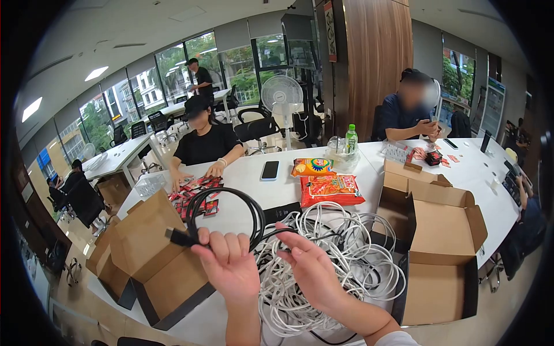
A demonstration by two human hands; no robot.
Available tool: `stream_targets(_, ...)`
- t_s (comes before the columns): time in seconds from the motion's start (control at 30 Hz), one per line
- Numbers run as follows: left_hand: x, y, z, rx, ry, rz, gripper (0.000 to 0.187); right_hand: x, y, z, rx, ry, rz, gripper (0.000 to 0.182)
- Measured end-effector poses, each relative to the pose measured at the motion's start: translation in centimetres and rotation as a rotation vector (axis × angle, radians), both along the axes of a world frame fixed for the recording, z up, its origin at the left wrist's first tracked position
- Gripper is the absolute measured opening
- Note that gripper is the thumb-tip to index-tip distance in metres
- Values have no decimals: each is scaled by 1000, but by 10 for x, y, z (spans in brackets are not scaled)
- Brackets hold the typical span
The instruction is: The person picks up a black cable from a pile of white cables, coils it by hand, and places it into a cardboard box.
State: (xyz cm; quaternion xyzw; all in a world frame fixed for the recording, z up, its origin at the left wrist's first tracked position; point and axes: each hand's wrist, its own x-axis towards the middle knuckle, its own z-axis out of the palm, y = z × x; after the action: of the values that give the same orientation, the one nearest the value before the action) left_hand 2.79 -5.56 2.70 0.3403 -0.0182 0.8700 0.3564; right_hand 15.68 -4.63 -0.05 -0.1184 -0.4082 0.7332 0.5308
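A looped black cable [258, 202] with a dark plug at its end is gripped by my left hand [228, 259], whose fingers are curled round it near the plug. To the right, my right hand [309, 262] is raised over a large tangle of white cables [352, 254], its thumb and fingers close to a black stretch of the cable. Whether those fingers pinch the cable is hard to tell. An open cardboard box [173, 282] is left of my left hand, and more open boxes [441, 225] stand right of the tangle.
Snack packets [330, 190], a phone [269, 170] and a green-capped bottle [351, 138] in a plastic bag lie beyond the cables. Across the table, one person [206, 141] handles small red packets [199, 193]; another person [401, 115] sits at the right. A fan [281, 94] stands behind.
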Motion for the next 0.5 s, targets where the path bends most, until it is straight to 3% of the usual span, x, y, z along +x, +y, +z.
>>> stream_targets(0.07, 2, -13, 4, 122, 3, -42, 21, 2, 1, 3, 221, -143, -133, 31)
stream_targets(0.1, -1, -20, 6, 165, 18, -45, 21, 2, 5, 2, 454, -236, -238, 27)
stream_targets(0.2, -3, -37, 15, 250, -32, -61, 19, 18, 0, 20, 925, -663, -461, 28)
stream_targets(0.23, -9, -43, 16, 295, -48, -96, 18, 21, -3, 23, 1029, -807, -610, 37)
stream_targets(0.33, -24, -64, 20, 399, -60, -113, 15, 42, 15, 22, 833, -868, -623, 47)
stream_targets(0.37, -27, -69, 21, 425, -47, -96, 15, 56, 19, 28, 836, -879, -439, 55)
stream_targets(0.47, -33, -66, 20, 405, -26, -169, 14, 63, 13, 30, 454, -269, 85, 56)
stream_targets(0.5, -35, -60, 19, 355, -23, -236, 14, 65, 10, 35, 420, -170, 132, 53)
